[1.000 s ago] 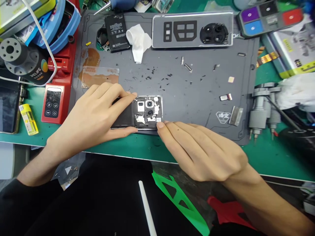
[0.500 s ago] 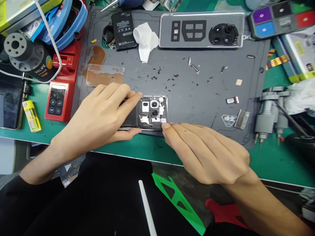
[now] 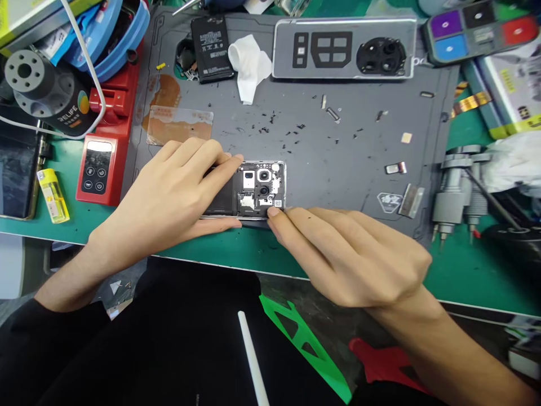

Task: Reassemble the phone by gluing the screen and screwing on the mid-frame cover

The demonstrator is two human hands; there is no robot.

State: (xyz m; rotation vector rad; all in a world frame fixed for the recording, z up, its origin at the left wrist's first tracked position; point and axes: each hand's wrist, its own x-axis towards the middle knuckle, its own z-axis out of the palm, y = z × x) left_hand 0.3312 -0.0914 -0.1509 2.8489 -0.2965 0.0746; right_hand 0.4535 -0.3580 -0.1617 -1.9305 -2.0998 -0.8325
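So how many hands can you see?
2. The left hand spans the open phone, fingers at one long edge, thumb at the other; the right hand is at its near right corner.

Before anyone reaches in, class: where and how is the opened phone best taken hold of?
Probably by the two long edges of the opened phone, from its left end, thumb on the near edge and fingers on the far one, as the left hand spans it. Its slim, flat body suits that grip, and the camera modules lie bare towards the right end.
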